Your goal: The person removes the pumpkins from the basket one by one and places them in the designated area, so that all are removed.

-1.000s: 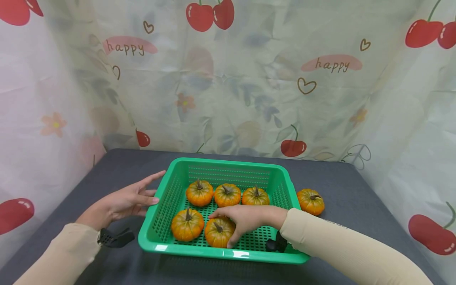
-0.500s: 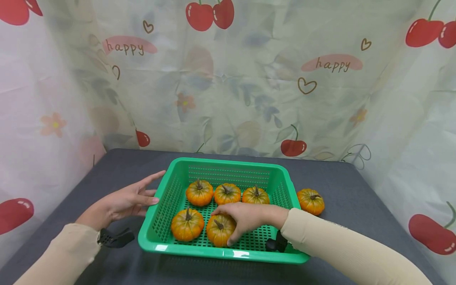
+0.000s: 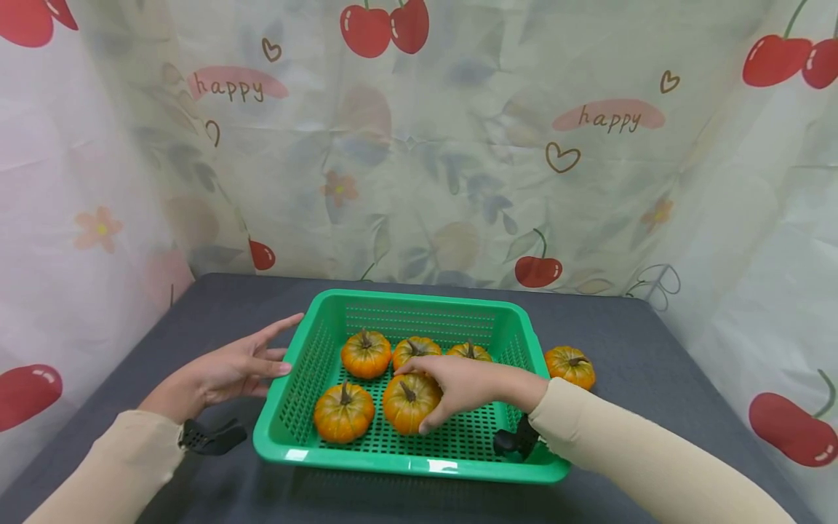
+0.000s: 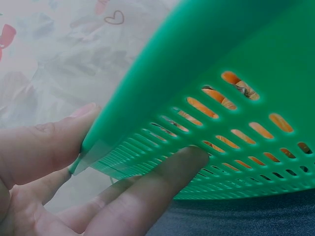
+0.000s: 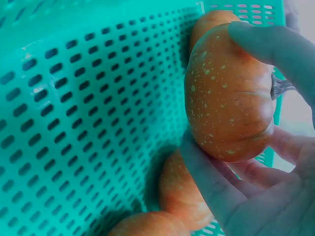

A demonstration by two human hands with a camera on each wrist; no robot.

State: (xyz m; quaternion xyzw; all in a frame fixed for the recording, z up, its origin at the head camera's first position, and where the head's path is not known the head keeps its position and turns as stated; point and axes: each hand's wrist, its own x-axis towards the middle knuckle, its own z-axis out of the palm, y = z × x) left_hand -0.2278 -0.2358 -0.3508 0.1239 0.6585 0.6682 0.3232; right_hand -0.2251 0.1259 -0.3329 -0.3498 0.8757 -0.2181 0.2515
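In the head view, my right hand [image 3: 461, 386] holds a small orange pumpkin [image 3: 411, 404] by its sides. The right wrist view shows this pumpkin [image 5: 229, 93] raised above the basket floor, thumb on one side and fingers on the other, its stem towards the palm. A green plastic basket [image 3: 340, 462] with slotted walls surrounds several more pumpkins, including one at the front left [image 3: 343, 413] and one at the back left [image 3: 366, 355]. My left hand [image 3: 238, 367] touches the basket's left side with extended fingers; a straight finger [image 4: 152, 189] rests against the slotted wall.
One pumpkin [image 3: 571, 367] lies outside the basket, by its right wall. The basket stands on a dark grey tabletop [image 3: 609, 327]. A cherry-printed curtain [image 3: 419, 196] hangs behind and at both sides.
My right hand has lifted the front pumpkin off the basket floor, moving it slightly up and away from me. My left hand and the basket stay in place.
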